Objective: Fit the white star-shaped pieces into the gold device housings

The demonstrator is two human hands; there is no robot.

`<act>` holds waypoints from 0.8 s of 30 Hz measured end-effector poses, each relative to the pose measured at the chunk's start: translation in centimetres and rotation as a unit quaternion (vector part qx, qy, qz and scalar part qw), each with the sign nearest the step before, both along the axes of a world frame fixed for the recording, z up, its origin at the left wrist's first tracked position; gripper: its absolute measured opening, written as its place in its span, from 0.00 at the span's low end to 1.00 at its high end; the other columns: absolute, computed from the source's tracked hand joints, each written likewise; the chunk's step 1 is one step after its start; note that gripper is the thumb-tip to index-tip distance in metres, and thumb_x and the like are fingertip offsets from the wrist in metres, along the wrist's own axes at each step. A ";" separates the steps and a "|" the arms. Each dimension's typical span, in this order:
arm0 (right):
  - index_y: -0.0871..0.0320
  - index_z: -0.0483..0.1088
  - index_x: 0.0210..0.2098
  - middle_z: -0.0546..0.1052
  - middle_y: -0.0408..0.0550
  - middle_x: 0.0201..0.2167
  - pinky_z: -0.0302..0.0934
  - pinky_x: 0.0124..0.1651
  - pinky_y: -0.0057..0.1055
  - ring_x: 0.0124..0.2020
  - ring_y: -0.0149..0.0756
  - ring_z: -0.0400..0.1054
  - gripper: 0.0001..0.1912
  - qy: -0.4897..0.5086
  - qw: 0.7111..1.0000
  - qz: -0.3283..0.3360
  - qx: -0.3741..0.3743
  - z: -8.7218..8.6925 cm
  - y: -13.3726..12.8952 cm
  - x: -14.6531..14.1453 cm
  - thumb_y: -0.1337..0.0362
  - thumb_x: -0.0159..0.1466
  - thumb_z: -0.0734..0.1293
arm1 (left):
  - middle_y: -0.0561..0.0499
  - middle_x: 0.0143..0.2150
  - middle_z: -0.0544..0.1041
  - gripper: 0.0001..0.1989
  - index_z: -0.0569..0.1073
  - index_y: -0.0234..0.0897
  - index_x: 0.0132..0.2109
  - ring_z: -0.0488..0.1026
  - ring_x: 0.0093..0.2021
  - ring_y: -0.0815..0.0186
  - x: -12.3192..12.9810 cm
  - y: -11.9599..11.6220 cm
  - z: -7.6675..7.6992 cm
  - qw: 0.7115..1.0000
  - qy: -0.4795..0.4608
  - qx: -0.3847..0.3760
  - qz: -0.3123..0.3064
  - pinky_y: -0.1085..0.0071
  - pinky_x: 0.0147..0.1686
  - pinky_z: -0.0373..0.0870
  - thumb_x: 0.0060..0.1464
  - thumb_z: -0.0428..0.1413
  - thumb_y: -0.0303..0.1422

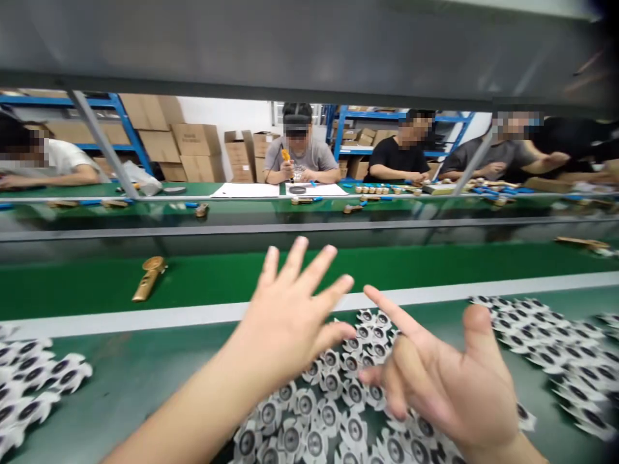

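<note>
My left hand [294, 316] is raised over the green bench, palm down, with its fingers spread and nothing in it. To its right, my right hand [435, 374] is turned partly palm up, its index finger stretched out and the other fingers loosely bent; it holds nothing visible. Beneath and between both hands lies a cluster of white bladed parts [329, 415] with dark round centres. Neither hand clearly grips any of them.
More bladed parts lie at the left [31, 374] and right [556, 345]. A gold-coloured handle-shaped piece [147, 280] rests on the green belt [203, 274]. Several people sit across, one holding a yellow tool [286, 156]. A grey panel [290, 45] hangs overhead.
</note>
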State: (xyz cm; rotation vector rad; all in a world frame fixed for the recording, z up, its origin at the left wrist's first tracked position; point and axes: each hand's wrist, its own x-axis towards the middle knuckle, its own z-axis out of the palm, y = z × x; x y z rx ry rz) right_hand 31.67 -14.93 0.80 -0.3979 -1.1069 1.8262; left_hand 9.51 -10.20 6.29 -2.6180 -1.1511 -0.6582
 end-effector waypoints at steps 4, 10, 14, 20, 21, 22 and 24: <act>0.52 0.20 0.70 0.69 0.58 0.57 0.35 0.65 0.58 0.60 0.55 0.60 0.60 0.038 0.998 -0.048 0.028 0.9 0.1 -0.4 0.22 0.51 0.39 | 0.57 0.71 0.49 0.25 0.55 0.52 0.67 0.40 0.71 0.50 -1.3 -0.1 0.9 0.997 -0.039 -0.015 0.069 0.38 0.65 0.38 0.65 0.42 0.43; 0.49 0.20 0.70 0.59 0.54 0.64 0.31 0.67 0.53 0.67 0.49 0.48 0.60 0.074 0.997 -0.011 0.012 1.0 -0.7 -1.1 0.21 0.51 0.43 | 0.57 0.68 0.59 0.27 0.53 0.51 0.68 0.52 0.69 0.59 -0.1 -2.0 0.2 0.998 -0.060 -0.008 0.006 0.50 0.67 0.51 0.64 0.44 0.38; 0.50 0.27 0.71 0.61 0.54 0.63 0.40 0.67 0.50 0.66 0.47 0.51 0.61 0.070 0.997 0.019 -0.012 1.1 -1.4 -1.9 0.21 0.51 0.46 | 0.45 0.69 0.56 0.26 0.59 0.38 0.66 0.52 0.69 0.54 2.5 -3.0 -2.3 0.986 0.008 0.129 -0.104 0.54 0.66 0.54 0.61 0.47 0.34; 0.53 0.47 0.70 0.60 0.52 0.63 0.53 0.64 0.43 0.67 0.44 0.48 0.62 0.039 0.999 0.027 0.010 0.4 -1.0 -2.4 0.20 0.48 0.52 | 0.42 0.66 0.61 0.24 0.64 0.31 0.62 0.59 0.65 0.56 4.2 -2.2 -5.6 0.959 0.080 0.248 -0.109 0.61 0.67 0.43 0.60 0.47 0.32; 0.54 0.46 0.70 0.59 0.53 0.63 0.54 0.64 0.43 0.67 0.44 0.47 0.62 0.018 0.999 0.017 0.029 0.4 -1.0 -2.4 0.20 0.48 0.51 | 0.42 0.66 0.62 0.23 0.65 0.31 0.62 0.62 0.63 0.56 4.1 -1.9 -5.7 0.959 0.090 0.249 -0.102 0.62 0.65 0.49 0.61 0.46 0.33; 0.55 0.45 0.70 0.58 0.54 0.64 0.55 0.63 0.44 0.67 0.45 0.47 0.63 -0.006 0.999 0.007 0.051 0.5 -1.1 -2.3 0.20 0.49 0.50 | 0.41 0.65 0.63 0.23 0.65 0.30 0.61 0.66 0.59 0.57 4.0 -1.7 -5.7 0.960 0.100 0.246 -0.092 0.63 0.61 0.57 0.62 0.45 0.35; 0.58 0.45 0.70 0.57 0.58 0.64 0.56 0.62 0.47 0.66 0.48 0.49 0.59 -0.053 0.994 -0.010 0.090 0.8 -1.4 -2.1 0.22 0.53 0.50 | 0.39 0.59 0.70 0.24 0.66 0.29 0.61 0.75 0.47 0.59 3.7 -1.7 -5.5 0.966 0.112 0.224 -0.065 0.67 0.46 0.70 0.63 0.43 0.37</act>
